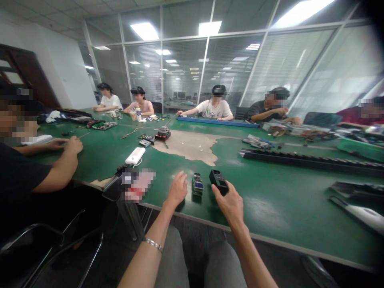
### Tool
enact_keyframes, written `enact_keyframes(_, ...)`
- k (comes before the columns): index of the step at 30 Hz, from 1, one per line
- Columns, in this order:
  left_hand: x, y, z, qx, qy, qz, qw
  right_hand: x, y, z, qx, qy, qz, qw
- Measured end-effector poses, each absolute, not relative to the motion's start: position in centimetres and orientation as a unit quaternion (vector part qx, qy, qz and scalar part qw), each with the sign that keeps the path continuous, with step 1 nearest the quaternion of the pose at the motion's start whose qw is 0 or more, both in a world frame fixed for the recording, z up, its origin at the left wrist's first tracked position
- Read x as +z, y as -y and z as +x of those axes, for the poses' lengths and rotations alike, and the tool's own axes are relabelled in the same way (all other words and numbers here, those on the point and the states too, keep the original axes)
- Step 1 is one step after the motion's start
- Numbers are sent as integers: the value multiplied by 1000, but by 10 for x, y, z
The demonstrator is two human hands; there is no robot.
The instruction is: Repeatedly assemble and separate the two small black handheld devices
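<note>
My right hand (232,203) is wrapped round the lower end of a black rectangular plastic housing (219,181), which has openings in its upper face. Just left of the housing, a small circuit board assembly (197,186) with a little blue-grey screen lies on the green table (264,212). My left hand (178,188) rests by the table surface to the left of this board, apart from it. Its fingers are loosely bent and hold nothing that I can see. Blur hides fine detail on both devices.
Left of my hands lie a white power bank (135,156) and a blurred pink packet (139,186). A long black rail (312,160) and a white tool (360,214) lie right. A bare worn patch (192,146) marks the tabletop. Several people sit around the table.
</note>
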State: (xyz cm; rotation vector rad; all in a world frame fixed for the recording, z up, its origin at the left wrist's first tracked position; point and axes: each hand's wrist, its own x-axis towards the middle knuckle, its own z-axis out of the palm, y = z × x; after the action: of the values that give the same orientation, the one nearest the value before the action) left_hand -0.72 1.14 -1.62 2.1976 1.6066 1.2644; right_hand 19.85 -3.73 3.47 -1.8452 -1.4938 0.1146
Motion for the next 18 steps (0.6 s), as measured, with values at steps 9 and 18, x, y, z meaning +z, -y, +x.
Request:
enact_keyframes(9,-14,-10,-7,409,-539,733,70,1,43,210,8,596,-725,346)
enact_keyframes(18,-14,-10,-7,409,-538,734,68,-4,46,207,-9,584,-742,329)
